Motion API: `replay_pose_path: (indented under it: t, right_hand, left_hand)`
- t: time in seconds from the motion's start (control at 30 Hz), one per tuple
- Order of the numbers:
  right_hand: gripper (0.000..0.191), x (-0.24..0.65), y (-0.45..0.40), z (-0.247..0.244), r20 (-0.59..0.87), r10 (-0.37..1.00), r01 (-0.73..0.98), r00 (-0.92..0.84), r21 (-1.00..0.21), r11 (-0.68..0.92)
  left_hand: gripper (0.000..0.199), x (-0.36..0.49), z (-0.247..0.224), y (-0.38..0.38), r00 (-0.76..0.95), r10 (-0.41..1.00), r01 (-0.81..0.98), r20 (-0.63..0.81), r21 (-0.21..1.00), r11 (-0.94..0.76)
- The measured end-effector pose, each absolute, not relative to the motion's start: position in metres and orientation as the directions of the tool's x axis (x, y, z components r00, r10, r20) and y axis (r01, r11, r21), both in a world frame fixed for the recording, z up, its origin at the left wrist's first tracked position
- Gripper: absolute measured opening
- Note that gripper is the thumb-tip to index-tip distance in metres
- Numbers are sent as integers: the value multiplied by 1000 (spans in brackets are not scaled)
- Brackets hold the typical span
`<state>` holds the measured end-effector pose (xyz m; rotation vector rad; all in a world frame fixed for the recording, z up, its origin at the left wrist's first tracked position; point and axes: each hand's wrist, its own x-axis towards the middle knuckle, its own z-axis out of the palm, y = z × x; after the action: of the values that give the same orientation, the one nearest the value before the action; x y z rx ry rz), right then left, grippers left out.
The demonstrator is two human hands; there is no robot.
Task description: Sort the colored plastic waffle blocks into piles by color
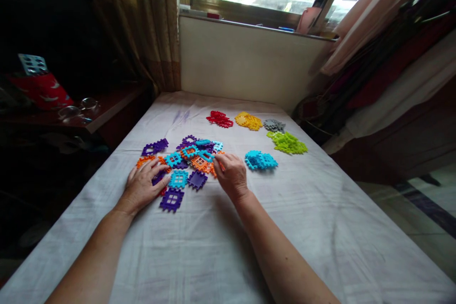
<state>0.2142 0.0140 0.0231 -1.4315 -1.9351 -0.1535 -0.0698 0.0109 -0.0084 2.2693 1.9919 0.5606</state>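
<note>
Hands apart, we note the left hand (144,184) spread over the left of the mixed pile (200,164), the right hand (231,175) at a blue tile (206,156) on it, pinch unclear; we judge the tile light, stiff, smooth, best taken by its notched edge.

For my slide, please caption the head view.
Left hand and right hand at mixed purple, orange and blue square notched plastic tiles on a pale cloth.

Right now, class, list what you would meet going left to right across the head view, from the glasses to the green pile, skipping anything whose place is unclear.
Glasses → left hand → solid purple tile → right hand → blue pile → green pile
</note>
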Motion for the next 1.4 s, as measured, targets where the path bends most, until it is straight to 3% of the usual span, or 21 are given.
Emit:
replay_pose_path:
  t: [0.27,0.53,0.67,0.87,0.97,1.2,1.4]
  right_hand:
    - [28,327,-7,-2,512,792,862,332,-506,-35]
    - [36,332,-5,-9,423,763,783,490,-599,-170]
    - [42,331,-6,-9,447,745,764,495,-632,-129]
    - [37,318,-9,-9,563,762,792,319,-600,111]
    - [36,314,-10,-9,582,764,798,279,-583,154]
    - [34,314,-11,-11,543,783,795,303,-597,106]
    - [30,300,-14,-7,549,817,762,178,-603,239]
  left_hand:
    - [48,-71,-11,12,110,960,940,258,287,-185]
    - [43,-70,-5,8,117,945,926,304,311,-214]
    - [37,-67,3,2,206,940,923,273,264,-279]
    - [60,-52,2,-6,258,948,935,186,199,-294]
    - [65,-48,-1,-6,231,955,944,187,196,-267]
    - [52,-47,-2,-4,178,962,942,207,247,-227]
    - [41,-45,8,-4,173,939,884,298,373,-281]
